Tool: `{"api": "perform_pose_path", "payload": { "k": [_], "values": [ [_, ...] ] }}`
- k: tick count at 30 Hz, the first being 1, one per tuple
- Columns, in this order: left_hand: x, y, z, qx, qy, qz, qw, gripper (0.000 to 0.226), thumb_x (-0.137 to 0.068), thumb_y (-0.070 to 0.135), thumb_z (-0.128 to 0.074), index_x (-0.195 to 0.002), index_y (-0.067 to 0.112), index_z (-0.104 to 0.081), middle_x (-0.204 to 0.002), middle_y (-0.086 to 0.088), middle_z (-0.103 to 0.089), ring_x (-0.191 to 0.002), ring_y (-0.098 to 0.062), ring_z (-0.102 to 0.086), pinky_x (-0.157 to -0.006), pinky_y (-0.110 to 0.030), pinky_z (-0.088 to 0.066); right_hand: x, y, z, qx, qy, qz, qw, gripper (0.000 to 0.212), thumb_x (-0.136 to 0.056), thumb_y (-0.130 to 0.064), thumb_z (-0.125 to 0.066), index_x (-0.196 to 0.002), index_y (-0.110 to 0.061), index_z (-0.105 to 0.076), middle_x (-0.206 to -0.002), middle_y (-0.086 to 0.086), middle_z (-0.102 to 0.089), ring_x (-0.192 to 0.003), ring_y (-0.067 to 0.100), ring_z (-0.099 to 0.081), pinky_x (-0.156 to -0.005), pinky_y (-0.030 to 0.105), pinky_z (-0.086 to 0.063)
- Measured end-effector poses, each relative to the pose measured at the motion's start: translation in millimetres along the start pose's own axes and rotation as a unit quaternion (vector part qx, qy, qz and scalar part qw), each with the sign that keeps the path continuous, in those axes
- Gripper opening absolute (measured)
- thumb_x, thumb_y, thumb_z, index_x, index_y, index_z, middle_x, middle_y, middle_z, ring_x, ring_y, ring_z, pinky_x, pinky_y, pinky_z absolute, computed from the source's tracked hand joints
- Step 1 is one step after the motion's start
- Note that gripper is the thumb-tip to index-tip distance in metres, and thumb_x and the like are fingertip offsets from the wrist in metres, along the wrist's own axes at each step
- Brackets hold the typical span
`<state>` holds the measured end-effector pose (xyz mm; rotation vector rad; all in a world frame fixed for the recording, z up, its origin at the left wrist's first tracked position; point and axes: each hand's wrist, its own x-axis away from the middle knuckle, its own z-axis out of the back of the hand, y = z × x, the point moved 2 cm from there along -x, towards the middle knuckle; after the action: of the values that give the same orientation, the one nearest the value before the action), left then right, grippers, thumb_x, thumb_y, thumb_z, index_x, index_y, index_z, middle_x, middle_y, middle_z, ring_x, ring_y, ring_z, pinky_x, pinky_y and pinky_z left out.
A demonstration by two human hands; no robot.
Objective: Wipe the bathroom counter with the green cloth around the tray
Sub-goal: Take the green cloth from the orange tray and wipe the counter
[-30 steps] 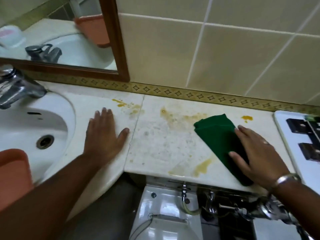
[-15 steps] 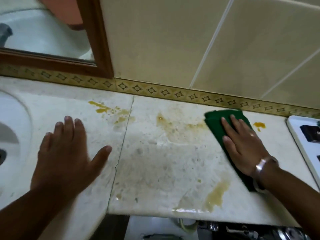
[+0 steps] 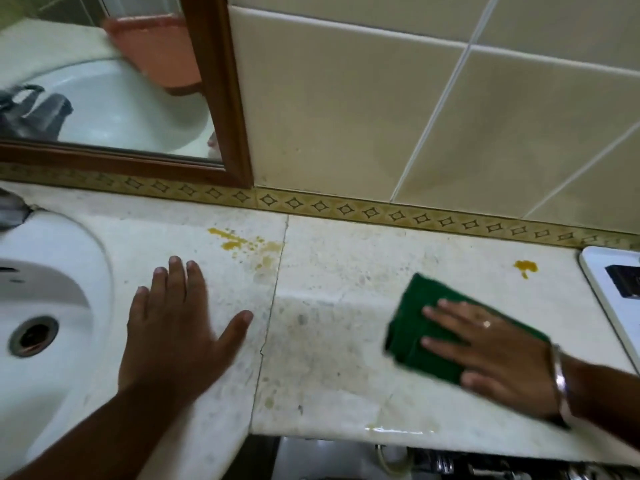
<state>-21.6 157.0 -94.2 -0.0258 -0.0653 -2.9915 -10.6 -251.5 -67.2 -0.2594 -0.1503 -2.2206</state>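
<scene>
1. The white oval ceramic sink [image 3: 52,341] is the landmark, at the far left.
2. Just right of the sink rim, the left hand [image 3: 180,327] lies flat and fully spread on the pale speckled stone counter [image 3: 329,358], holding nothing. It is best left there as a brace.
3. Further right of the sink and nearer the wall, a cluster of yellow splatter spots [image 3: 242,242] sits beside the counter seam, not yet wiped.
4. Well right of the sink, the folded dark green cloth [image 3: 419,327] lies on the counter under the right hand [image 3: 491,358], whose fingers are stretched out flat, pressing down rather than gripping.
5. Beyond the cloth, towards the wall, is a small yellow blob [image 3: 525,266]. Keep an even palm pressure and overlap strokes to reach it.
6. Farthest from the sink is the white plastic tray [image 3: 599,271]. Wipe along its edge without nudging it.
</scene>
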Motion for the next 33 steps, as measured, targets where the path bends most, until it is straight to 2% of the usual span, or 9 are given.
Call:
{"api": "perform_pose_path", "payload": {
  "k": [4, 7, 11, 14, 18, 22, 28, 31, 33],
  "values": [
    [-2.0, -0.2, -0.7, 0.009, 0.01, 0.002, 1.0, 0.101, -0.083, 0.076, -0.025, -0.149, 0.0, -0.027, -0.156, -0.026, -0.027, -0.144, -0.041, -0.024, -0.115, -0.054, -0.02, -73.2, 36.2, 22.9, -0.015, 0.013, -0.127, 0.992, 0.056, -0.096, -0.048, -0.013, -0.15, -0.035, -0.008, -0.16, 0.01, -0.012, -0.146, 0.034, -0.015, -0.118, 0.043, -0.015],
    [-2.6, -0.3, 2.0, 0.017, 0.007, 0.005, 1.0, 0.098, -0.084, 0.073, -0.025, -0.151, 0.002, -0.023, -0.159, -0.024, -0.022, -0.146, -0.039, -0.02, -0.116, -0.053, -0.017, -141.2, -11.1, 26.6, -0.01, 0.038, -0.165, 0.986, 0.062, -0.093, -0.048, -0.013, -0.152, -0.032, -0.006, -0.161, 0.011, -0.007, -0.147, 0.033, -0.008, -0.118, 0.045, -0.009],
    [1.6, 2.6, 6.5, 0.013, -0.007, 0.005, 1.0, 0.086, -0.09, 0.06, -0.027, -0.153, 0.001, -0.019, -0.161, -0.023, -0.017, -0.148, -0.038, -0.016, -0.119, -0.053, -0.016, -86.0, -109.6, -4.6, 0.002, 0.052, 0.013, 0.999, 0.063, -0.092, -0.049, -0.032, -0.151, -0.032, -0.018, -0.158, 0.015, -0.021, -0.142, 0.039, -0.023, -0.113, 0.05, -0.015],
    [3.5, 1.9, 7.1, 0.013, -0.012, 0.01, 1.0, 0.086, -0.09, 0.06, -0.028, -0.153, 0.002, -0.018, -0.161, -0.023, -0.016, -0.148, -0.038, -0.015, -0.119, -0.052, -0.015, -6.9, -83.5, -18.6, 0.014, 0.016, 0.098, 0.995, 0.066, -0.089, -0.049, -0.04, -0.15, -0.04, -0.016, -0.16, 0.008, -0.015, -0.144, 0.033, -0.021, -0.118, 0.048, -0.014],
    [1.6, 1.9, 4.5, 0.021, 0.0, 0.009, 1.0, 0.087, -0.089, 0.061, -0.029, -0.152, 0.002, -0.019, -0.16, -0.024, -0.018, -0.147, -0.038, -0.017, -0.118, -0.054, -0.016, -27.0, 32.7, 4.6, 0.021, -0.002, -0.091, 0.996, 0.057, -0.095, -0.047, -0.019, -0.149, -0.029, -0.014, -0.154, 0.02, -0.026, -0.14, 0.043, -0.028, -0.116, 0.052, -0.018],
    [2.3, 3.2, 2.7, 0.018, -0.005, 0.009, 1.0, 0.089, -0.088, 0.063, -0.025, -0.152, 0.003, -0.02, -0.16, -0.023, -0.018, -0.147, -0.038, -0.017, -0.118, -0.053, -0.015, -109.8, 27.7, 17.2, 0.008, 0.03, -0.192, 0.981, 0.065, -0.09, -0.055, -0.006, -0.151, -0.034, -0.002, -0.161, 0.011, -0.01, -0.145, 0.034, -0.015, -0.118, 0.047, -0.014],
    [4.0, 9.4, 11.7, 0.009, -0.014, 0.012, 1.0, 0.089, -0.086, 0.062, -0.023, -0.153, 0.003, -0.019, -0.161, -0.023, -0.016, -0.147, -0.038, -0.017, -0.119, -0.051, -0.015, -85.4, -104.8, 4.3, -0.012, 0.054, 0.038, 0.998, 0.057, -0.095, -0.051, -0.024, -0.15, -0.036, -0.017, -0.158, 0.011, -0.021, -0.143, 0.037, -0.021, -0.112, 0.052, -0.015],
    [4.6, 6.9, 10.0, 0.002, -0.019, 0.013, 1.0, 0.089, -0.087, 0.063, -0.023, -0.153, 0.004, -0.018, -0.161, -0.022, -0.015, -0.148, -0.037, -0.016, -0.119, -0.051, -0.014, -25.6, -67.9, -4.7, -0.027, 0.026, 0.135, 0.99, 0.055, -0.096, -0.051, -0.026, -0.149, -0.039, -0.024, -0.159, 0.005, -0.021, -0.144, 0.032, -0.021, -0.113, 0.052, -0.026],
    [4.1, 4.5, 7.9, 0.004, -0.014, 0.011, 1.0, 0.089, -0.087, 0.063, -0.023, -0.153, 0.004, -0.018, -0.161, -0.021, -0.016, -0.148, -0.037, -0.016, -0.119, -0.051, -0.015, -17.1, -12.4, -1.3, -0.024, 0.019, 0.061, 0.998, 0.055, -0.096, -0.052, -0.023, -0.148, -0.035, -0.028, -0.156, 0.011, -0.028, -0.14, 0.037, -0.03, -0.108, 0.056, -0.035]
  ]
}}
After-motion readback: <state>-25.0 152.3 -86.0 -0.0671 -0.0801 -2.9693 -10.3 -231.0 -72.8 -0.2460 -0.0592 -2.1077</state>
